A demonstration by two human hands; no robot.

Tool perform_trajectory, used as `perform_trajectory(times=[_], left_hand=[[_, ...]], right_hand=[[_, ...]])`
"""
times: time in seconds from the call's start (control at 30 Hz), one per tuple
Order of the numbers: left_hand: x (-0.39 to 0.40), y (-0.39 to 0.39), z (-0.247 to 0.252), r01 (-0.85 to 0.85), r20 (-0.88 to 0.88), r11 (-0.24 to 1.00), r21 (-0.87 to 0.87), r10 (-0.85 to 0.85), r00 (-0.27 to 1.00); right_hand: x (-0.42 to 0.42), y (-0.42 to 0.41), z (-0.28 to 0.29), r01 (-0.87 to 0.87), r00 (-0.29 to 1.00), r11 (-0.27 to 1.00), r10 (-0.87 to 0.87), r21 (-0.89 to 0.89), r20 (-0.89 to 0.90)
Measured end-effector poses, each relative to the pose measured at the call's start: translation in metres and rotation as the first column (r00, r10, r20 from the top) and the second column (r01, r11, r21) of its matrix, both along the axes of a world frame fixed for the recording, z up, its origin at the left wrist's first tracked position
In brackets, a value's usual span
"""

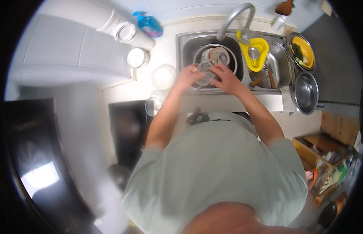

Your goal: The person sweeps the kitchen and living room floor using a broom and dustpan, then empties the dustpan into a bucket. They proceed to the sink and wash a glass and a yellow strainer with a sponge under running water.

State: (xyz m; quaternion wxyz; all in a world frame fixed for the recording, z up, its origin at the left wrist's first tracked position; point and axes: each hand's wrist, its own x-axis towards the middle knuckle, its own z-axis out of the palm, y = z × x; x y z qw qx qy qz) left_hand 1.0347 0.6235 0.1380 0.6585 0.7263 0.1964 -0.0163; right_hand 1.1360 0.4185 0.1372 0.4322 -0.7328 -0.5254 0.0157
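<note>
My left hand [188,77] and my right hand [227,79] hold a clear glass vessel [203,75] between them. It is above the near part of the left sink basin [188,48]; its exact shape is blurred. Just beyond my fingers a round metal-rimmed basin [234,60] sits in that sink bowl. Inside the round basin lie a bowl with a reddish rim [219,52] and other dishes, partly covered by my hands. The curved faucet [237,16] arches over the back of the sink, with its spout above the left bowl's far right corner.
A yellow strainer [259,63] holding a round metal piece sits over the right basin [278,58], where wooden-handled utensils [271,79] lie. Metal bowls [306,92] stand at the right. A blue pump bottle [150,26], a white-lidded jar [137,58] and glassware [163,78] stand left.
</note>
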Motion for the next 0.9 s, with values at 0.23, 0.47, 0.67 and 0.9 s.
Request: perform_trajectory(times=[0.23,0.47,0.67,0.9], left_hand=[[0.010,0.009,0.008,0.116,0.044,0.987,-0.113,-0.111,0.993],[-0.017,0.014,-0.048,-0.013,0.169,0.828,-0.560,0.130,0.977],[-0.019,-0.003,-0.023,-0.299,-0.315,0.529,-0.794,0.061,0.947],[-0.010,-0.024,-0.028,-0.128,0.028,0.564,-0.816,0.260,0.965]], right_hand=[[0.007,0.016,-0.006,-0.292,0.955,0.858,0.282,-0.423,-0.088],[-0.020,0.028,-0.008,-0.089,0.879,0.991,0.032,-0.098,-0.476],[-0.012,0.027,-0.004,-0.280,0.955,0.835,0.293,-0.474,-0.048],[-0.013,0.028,0.011,-0.165,0.909,0.981,0.110,-0.105,-0.402]])
